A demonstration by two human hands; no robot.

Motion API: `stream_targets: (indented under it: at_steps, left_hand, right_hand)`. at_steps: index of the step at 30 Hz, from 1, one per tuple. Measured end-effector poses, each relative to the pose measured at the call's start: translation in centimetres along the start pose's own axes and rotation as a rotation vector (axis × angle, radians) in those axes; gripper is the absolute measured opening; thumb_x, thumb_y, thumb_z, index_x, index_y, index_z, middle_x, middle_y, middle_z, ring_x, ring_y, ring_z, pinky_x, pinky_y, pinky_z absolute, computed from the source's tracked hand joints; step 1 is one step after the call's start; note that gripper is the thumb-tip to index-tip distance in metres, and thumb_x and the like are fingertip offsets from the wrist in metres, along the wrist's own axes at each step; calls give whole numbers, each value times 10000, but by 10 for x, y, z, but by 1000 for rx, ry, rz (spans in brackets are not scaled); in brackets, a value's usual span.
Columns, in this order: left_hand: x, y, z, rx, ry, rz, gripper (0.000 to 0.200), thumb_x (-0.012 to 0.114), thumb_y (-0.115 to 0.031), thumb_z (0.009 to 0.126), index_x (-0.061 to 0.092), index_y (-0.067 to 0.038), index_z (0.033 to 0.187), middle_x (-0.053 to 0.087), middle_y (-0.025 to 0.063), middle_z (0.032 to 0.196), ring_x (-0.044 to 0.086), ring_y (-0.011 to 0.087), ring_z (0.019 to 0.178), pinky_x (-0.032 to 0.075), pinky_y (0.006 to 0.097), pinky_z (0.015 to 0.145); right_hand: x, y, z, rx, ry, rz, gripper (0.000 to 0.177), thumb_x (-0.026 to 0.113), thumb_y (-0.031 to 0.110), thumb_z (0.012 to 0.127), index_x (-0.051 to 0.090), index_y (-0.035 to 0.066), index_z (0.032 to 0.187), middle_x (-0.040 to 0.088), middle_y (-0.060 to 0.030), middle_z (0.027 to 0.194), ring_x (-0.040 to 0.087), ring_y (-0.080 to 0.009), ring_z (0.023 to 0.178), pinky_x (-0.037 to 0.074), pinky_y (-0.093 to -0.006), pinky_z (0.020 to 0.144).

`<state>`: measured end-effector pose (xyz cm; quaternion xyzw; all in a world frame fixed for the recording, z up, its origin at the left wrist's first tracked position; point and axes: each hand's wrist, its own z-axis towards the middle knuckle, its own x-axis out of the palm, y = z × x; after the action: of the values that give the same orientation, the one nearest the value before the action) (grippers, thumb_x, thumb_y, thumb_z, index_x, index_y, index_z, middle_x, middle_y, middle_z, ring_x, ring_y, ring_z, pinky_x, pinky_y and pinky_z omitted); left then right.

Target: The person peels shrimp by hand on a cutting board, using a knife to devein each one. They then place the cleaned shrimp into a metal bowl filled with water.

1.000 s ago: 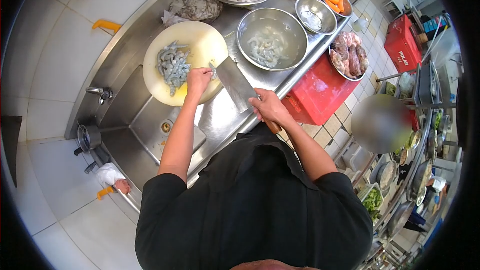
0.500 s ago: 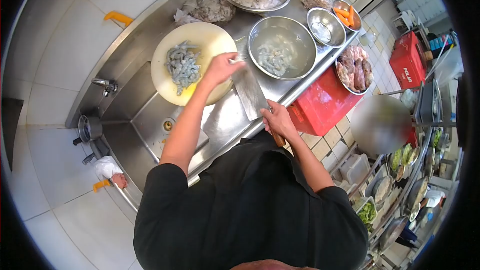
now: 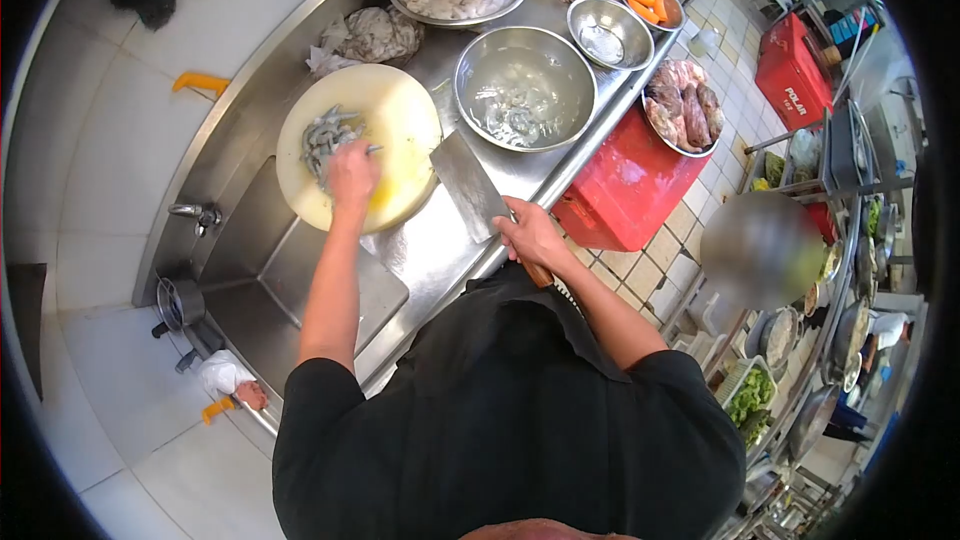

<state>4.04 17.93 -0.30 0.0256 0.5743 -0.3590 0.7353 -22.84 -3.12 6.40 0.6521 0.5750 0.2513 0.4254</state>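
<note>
My left hand (image 3: 354, 176) is over the round cutting board (image 3: 405, 125), at the edge of a pile of grey raw shrimp (image 3: 322, 140). Its fingers are closed, and one grey shrimp (image 3: 373, 149) sticks out from them. My right hand (image 3: 532, 236) grips the wooden handle of a cleaver (image 3: 468, 183). The wide blade points up and left, its tip close to the board's right edge. Beyond the blade stands a metal bowl of water (image 3: 480, 105), with peeled shrimp (image 3: 520, 118) blurred beneath the rippling surface.
The board spans the metal counter beside the sink (image 3: 240, 295). Behind it are a bag of seafood (image 3: 372, 35) and stacked bowls (image 3: 460, 0). To the right stand a small bowl (image 3: 610, 35), carrots (image 3: 645, 5), a bowl of meat (image 3: 685, 105) and a red cooler (image 3: 630, 185).
My left hand has moved left from near the cleaver's tip to the shrimp pile. The water in the bowl now ripples. The cleaver stays in my right hand, and the view has shifted.
</note>
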Motion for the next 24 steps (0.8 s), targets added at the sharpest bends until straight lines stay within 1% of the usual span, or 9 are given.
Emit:
stream_targets:
  at_steps: [1, 5, 7, 10, 12, 13, 18, 22, 24]
  left_hand:
    - [4, -10, -2, 99, -8, -2, 109, 672, -96, 786, 721, -34, 861, 705, 203, 874, 668, 396, 830, 534, 507, 764]
    - [12, -44, -18, -39, 208, -118, 141, 689, -118, 825, 751, -17, 899, 720, 208, 904, 687, 389, 879, 547, 466, 801]
    - [10, -45, -22, -113, 269, -209, 166, 692, -142, 852, 773, -20, 930, 730, 209, 943, 698, 382, 900, 555, 441, 813]
    - [18, -28, -25, -210, 329, -278, 201, 705, -188, 867, 793, -66, 1000, 745, 191, 970, 725, 347, 890, 563, 396, 813]
    - [21, -22, -29, -175, 297, -281, 213, 705, -196, 870, 795, -81, 1025, 748, 187, 975, 734, 333, 883, 566, 388, 812]
    - [19, -20, -30, -157, 279, -281, 220, 705, -200, 871, 796, -89, 1037, 749, 185, 977, 738, 326, 880, 567, 384, 811]
    - [12, -28, -27, -203, 315, -254, 204, 711, -207, 871, 801, -97, 1017, 754, 161, 966, 740, 315, 871, 569, 380, 807]
    - [11, -31, -26, -235, 312, -255, 202, 721, -216, 864, 804, -108, 1014, 754, 157, 967, 741, 315, 877, 570, 379, 802]
    - [11, -33, -26, -249, 314, -247, 202, 727, -220, 860, 804, -109, 1011, 754, 158, 959, 741, 321, 873, 571, 381, 799]
  right_hand:
    - [0, -1, 0, -11, 1, 5, 416, 576, 166, 986, 579, 22, 1377, 590, -48, 656, 577, -124, 481, 494, -299, 474]
    - [0, 4, 1, -17, 7, 7, 412, 584, 161, 984, 583, 14, 1369, 592, -49, 661, 576, -121, 482, 491, -299, 472]
    - [1, 5, 5, -12, 21, 24, 407, 590, 159, 983, 587, 10, 1362, 593, -48, 663, 576, -120, 483, 488, -301, 469]
    - [0, 0, 17, -13, 53, 65, 421, 596, 155, 986, 567, 0, 1376, 590, -41, 667, 570, -116, 486, 479, -297, 460]
    - [3, 1, 26, -8, 83, 77, 465, 595, 150, 995, 520, -13, 1424, 581, -29, 673, 553, -108, 488, 463, -282, 447]
    - [5, 7, 28, -23, 72, 68, 362, 594, 162, 985, 611, -7, 1305, 597, -48, 668, 585, -125, 492, 483, -301, 455]
    - [16, 3, 51, -28, 79, 116, 330, 595, 153, 984, 626, -4, 1272, 602, -48, 683, 586, -127, 488, 485, -299, 447]
    - [20, 5, 55, 1, 104, 154, 331, 601, 149, 986, 606, 1, 1282, 588, -23, 676, 567, -115, 495, 468, -292, 441]
    - [20, 3, 53, -5, 105, 158, 328, 598, 153, 985, 622, 3, 1276, 589, -32, 677, 581, -120, 492, 481, -295, 441]
